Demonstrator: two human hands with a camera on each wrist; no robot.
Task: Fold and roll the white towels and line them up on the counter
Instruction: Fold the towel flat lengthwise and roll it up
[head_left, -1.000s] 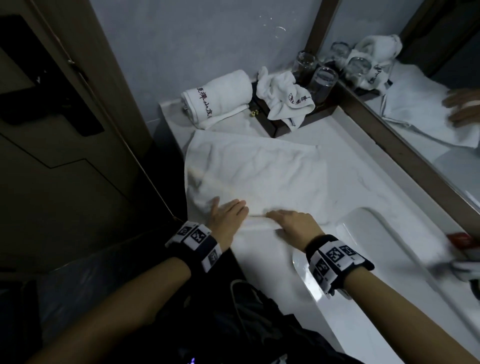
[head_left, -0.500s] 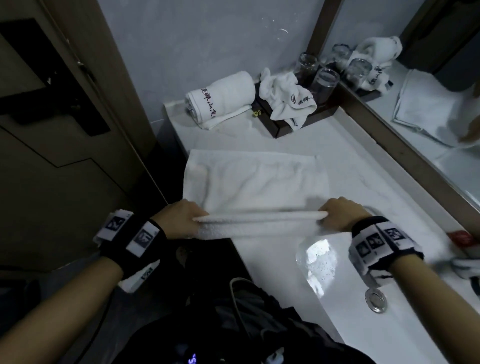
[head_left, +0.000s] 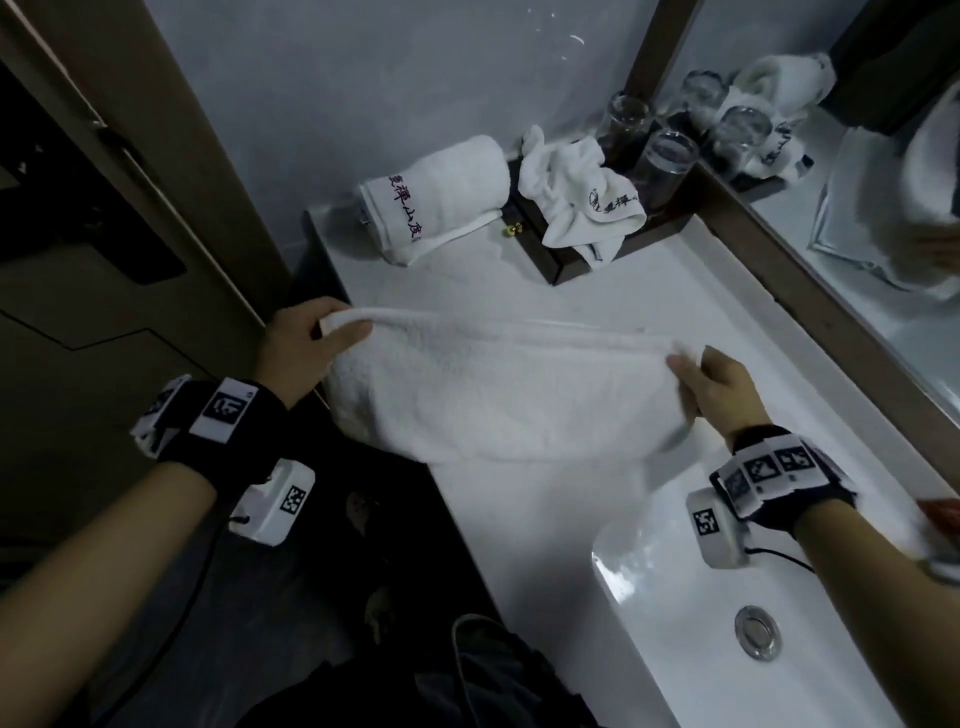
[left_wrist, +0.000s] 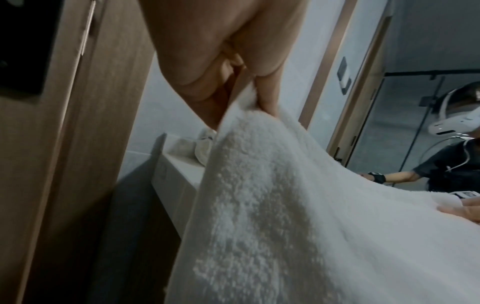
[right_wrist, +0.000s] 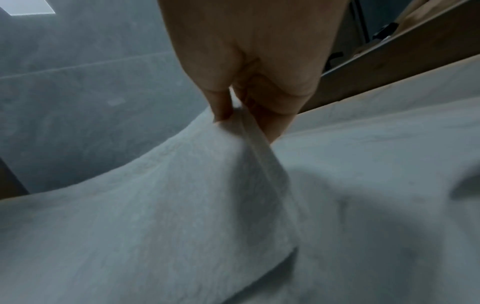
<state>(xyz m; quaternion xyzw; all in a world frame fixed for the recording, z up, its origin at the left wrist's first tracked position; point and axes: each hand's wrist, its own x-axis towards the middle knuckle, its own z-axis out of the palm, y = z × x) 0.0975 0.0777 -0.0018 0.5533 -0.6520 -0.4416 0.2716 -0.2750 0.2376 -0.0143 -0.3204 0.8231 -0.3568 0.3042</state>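
Both hands (head_left: 301, 345) (head_left: 719, 387) raised, fingers pinched

Two glasses (head_left: 644, 150) stand on a dark wooden tray (head_left: 576, 260) in the corner by the mirror (head_left: 883, 218). A sink (head_left: 691, 639) with a metal drain (head_left: 757, 633) lies at lower right. A wooden door (head_left: 93, 249) stands left.

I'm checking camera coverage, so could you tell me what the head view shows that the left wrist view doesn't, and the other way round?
Only the head view shows the rolled towel, the crumpled towel on the dark tray, the two glasses and the sink.

Only the left wrist view shows, close up, the thumb pinching the towel's edge, and the person's reflection in the mirror.

Both show the left hand and right hand holding the towel and the counter.
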